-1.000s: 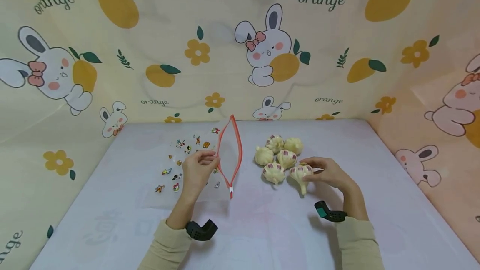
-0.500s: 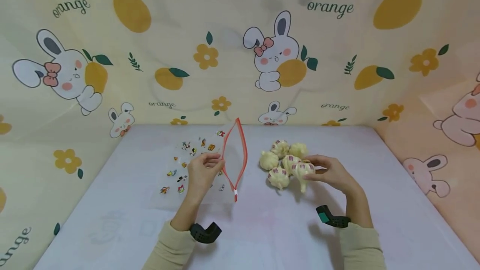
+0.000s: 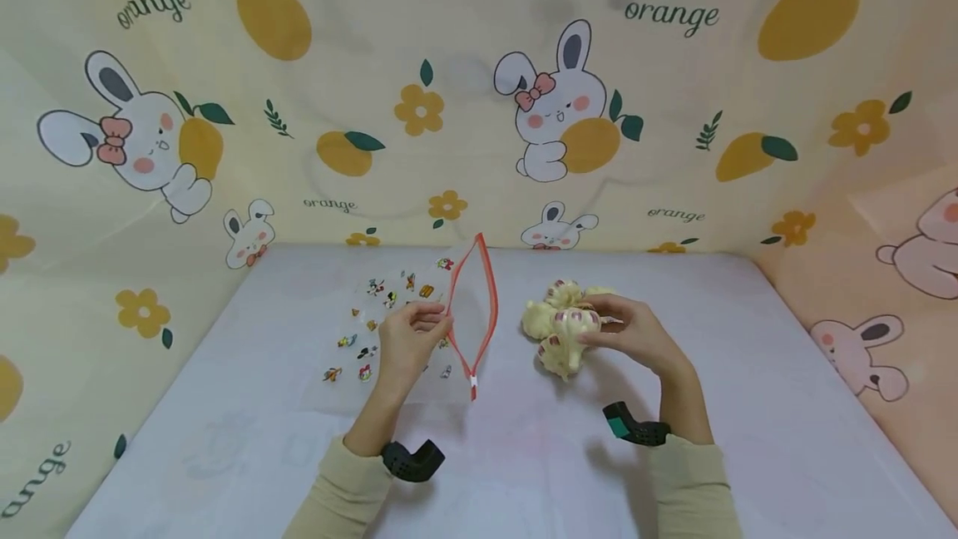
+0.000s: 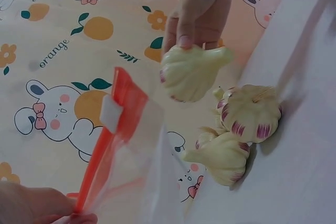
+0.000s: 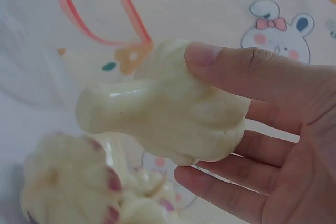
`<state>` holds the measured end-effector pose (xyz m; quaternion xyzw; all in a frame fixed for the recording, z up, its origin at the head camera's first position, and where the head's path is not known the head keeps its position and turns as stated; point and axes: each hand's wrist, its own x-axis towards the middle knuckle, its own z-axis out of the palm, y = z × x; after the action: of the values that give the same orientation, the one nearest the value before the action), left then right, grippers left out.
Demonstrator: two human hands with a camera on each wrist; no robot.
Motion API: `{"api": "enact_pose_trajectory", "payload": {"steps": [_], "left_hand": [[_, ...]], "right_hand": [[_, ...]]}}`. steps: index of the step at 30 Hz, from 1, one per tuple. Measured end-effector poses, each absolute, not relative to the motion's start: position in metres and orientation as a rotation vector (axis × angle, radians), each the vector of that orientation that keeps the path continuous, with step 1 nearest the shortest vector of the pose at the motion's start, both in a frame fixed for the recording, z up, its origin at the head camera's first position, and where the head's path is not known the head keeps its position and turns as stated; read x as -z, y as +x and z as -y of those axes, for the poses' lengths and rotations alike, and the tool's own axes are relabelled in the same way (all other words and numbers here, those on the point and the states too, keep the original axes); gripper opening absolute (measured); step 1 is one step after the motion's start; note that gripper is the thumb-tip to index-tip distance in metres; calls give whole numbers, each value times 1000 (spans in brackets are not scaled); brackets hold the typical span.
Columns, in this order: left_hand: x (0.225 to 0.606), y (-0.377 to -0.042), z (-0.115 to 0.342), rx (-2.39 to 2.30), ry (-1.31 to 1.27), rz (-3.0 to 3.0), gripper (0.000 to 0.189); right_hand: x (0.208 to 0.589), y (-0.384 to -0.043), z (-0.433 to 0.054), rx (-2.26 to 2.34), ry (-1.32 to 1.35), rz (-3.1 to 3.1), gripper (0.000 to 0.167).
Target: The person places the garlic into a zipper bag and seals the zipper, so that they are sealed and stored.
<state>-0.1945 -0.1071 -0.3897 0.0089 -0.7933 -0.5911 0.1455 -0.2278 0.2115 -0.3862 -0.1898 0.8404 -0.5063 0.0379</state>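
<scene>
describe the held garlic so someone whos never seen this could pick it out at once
At the pale table, find the clear, red-edged bag. To its right in the head view are other garlic bulbs, with the person's right grip at their right side. The garlic bulb in that grip is cream with purple patches and a thick neck, and it alone is held up.

A plump, cream garlic bulb [image 5: 157, 108] with purple markings — stem jutting out — is pinched in the right hand [image 3: 636, 333], above more garlic bulbs [image 3: 537, 320] huddled on the table [image 3: 524, 456]. The left hand [image 3: 412, 339] pinches a clear, cartoon-printed slider bag [image 3: 367, 306], its red-orange zip mouth gaping — white slider at the near end.
</scene>
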Motion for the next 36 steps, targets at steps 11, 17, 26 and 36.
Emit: {"api": "enact_pose_trajectory", "payload": {"steps": [11,17,26,36], "left_hand": [[389,-195,100,1681,13,2306,19],[389,-194,100,1666,0,2308,19],[390,-195,101,1677,4,2293,18],[389,-194,103,1730,44,2278,19]], "right_hand": [[389,-230,-186,1695,-581,-2487,50],[391,-229,-174,1667,-607,-2576,50],[390,-227,-152,1728,-580,-2591,46],[388,-219,-123,1845,-506,-2641,48]]}}
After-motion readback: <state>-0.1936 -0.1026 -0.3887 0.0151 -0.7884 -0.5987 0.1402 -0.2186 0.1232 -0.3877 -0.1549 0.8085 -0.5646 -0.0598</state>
